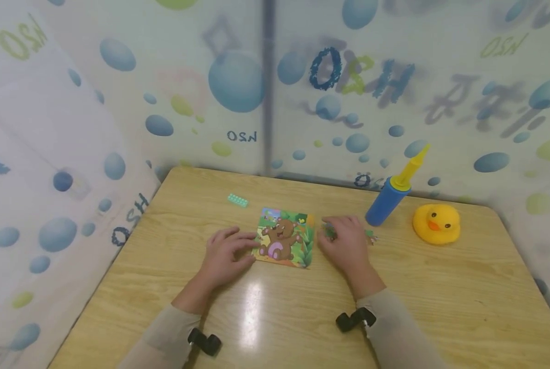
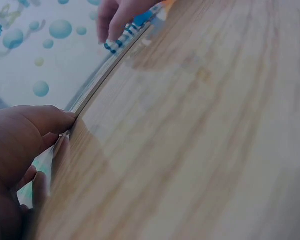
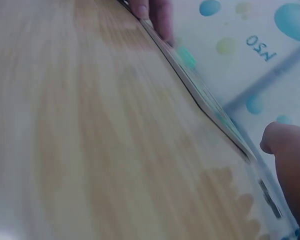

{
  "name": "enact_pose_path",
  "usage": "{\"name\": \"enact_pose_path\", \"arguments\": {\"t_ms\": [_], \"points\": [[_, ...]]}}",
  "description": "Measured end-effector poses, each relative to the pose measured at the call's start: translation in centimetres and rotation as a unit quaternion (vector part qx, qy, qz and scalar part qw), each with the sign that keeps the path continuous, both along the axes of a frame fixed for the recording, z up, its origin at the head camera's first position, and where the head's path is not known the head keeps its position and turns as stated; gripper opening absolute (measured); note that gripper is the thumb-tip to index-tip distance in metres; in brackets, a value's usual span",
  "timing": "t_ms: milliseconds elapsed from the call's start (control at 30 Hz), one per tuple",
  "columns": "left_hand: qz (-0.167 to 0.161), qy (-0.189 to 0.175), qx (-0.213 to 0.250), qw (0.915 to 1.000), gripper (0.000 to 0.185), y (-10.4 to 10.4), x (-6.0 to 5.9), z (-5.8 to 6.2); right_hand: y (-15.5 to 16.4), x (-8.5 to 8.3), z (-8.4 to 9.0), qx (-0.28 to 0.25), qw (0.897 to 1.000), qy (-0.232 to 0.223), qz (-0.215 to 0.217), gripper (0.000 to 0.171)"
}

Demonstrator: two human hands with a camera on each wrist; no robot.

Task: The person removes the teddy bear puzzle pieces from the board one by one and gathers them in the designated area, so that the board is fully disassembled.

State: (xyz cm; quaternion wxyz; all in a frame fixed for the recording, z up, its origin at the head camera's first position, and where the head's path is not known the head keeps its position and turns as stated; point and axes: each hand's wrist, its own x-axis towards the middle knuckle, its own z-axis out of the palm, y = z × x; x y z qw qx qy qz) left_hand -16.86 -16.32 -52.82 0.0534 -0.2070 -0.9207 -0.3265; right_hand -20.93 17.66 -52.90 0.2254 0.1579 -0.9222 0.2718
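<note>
In head view only, printed bear (image 1: 281,239)

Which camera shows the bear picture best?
The head view: it looks down on the bear picture, so its front shows clearly. Both wrist views catch it almost edge-on, as a thin slanting strip, and its drawing can't be made out.

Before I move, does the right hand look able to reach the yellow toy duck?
Probably yes: the yellow toy duck sits to the right of the right hand. The blue-and-yellow pump stands nearly between them, but bare tabletop on its near side leaves a way.
</note>
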Motion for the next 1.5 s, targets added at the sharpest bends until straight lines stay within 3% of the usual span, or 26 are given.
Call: {"name": "enact_pose_path", "arguments": {"t_ms": [100,400,700,1000,1500], "points": [[-0.002,0.001,-0.003,1.0000,0.030,0.0,0.0,0.0,-1.5,-0.2,0.0,0.017,1.000,-0.013,-0.002,0.030],[0.001,0.001,0.003,1.0000,0.031,0.0,0.0,0.0,-4.8,-0.6,0.2,0.057,0.989,-0.125,-0.058,0.046],[0.003,0.000,0.001,1.0000,0.031,-0.1,0.0,-0.2,-5.8,-0.9,-0.2,0.077,0.982,-0.139,-0.105,0.054],[0.002,0.003,0.003,1.0000,0.031,-0.1,-0.1,-0.3,-5.9,-0.9,-0.2,0.066,0.981,-0.152,-0.104,0.054],[0.003,0.006,-0.004,1.0000,0.030,-0.1,-0.1,-0.2,-5.8,-1.1,0.6,0.053,0.971,-0.217,-0.087,0.060]]}}
